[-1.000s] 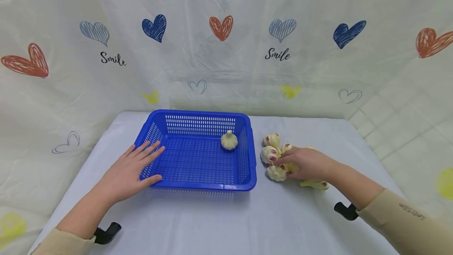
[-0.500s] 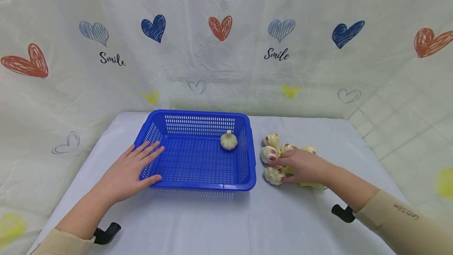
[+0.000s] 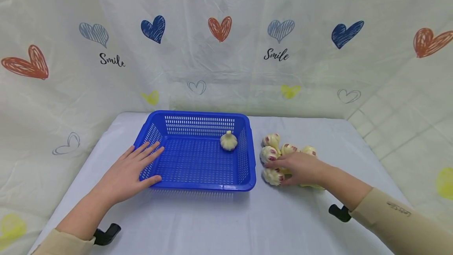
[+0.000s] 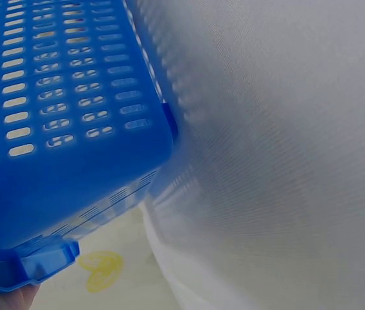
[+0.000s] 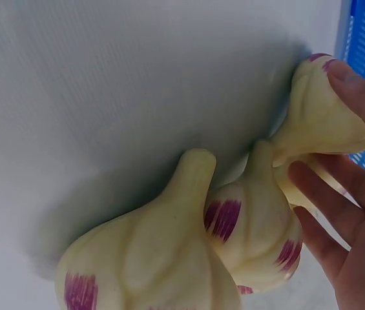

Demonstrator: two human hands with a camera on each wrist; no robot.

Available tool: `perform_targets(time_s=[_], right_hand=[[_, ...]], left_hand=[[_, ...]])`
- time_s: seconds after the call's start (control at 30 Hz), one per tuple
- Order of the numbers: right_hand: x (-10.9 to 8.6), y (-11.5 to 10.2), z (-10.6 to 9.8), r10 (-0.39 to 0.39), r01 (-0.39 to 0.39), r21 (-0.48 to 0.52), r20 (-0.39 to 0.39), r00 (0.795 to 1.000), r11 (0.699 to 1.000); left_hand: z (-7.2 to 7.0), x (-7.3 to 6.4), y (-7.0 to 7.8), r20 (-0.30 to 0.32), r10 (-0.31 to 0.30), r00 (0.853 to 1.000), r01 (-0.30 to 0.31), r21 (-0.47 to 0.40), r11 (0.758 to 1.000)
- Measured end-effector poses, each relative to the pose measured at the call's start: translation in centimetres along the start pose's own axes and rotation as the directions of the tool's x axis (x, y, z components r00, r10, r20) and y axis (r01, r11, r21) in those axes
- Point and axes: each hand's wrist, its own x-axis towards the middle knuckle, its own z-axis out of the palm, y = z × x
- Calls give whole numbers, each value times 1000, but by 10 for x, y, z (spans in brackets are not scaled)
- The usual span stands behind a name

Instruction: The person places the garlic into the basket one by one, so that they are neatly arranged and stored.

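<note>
My left hand lies with fingers spread across the left rim of a blue plastic basket. One pale garlic bulb sits inside, toward the basket's right side. To the right of the basket, my right hand holds the nearest-left bulb of a garlic pile, a white head of garlic. In the right wrist view, the thumb presses one side of that garlic and the fingers reach round the other. Two purple-streaked garlic bulbs lie closer to that camera. Part of the pile is hidden behind the right hand.
A white cloth covers the table. Behind it hangs a pale sheet printed with hearts. The basket's perforated wall fills the upper left of the left wrist view.
My right hand has shifted slightly left, and the garlic at its fingertips has moved a little left and nearer with it. The left hand and the basket have stayed put.
</note>
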Motion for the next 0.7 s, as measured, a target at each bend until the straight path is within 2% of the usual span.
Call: perform_targets(time_s=[0.3, 0.7], right_hand=[[3, -4, 2, -12, 12, 39, -7, 1000, 999], [4, -12, 1, 34, -34, 39, 3, 999, 999]], left_hand=[[1, 0, 0, -5, -2, 1000, 2, -3, 1000], [2, 0, -1, -7, -2, 1000, 2, 0, 1000]])
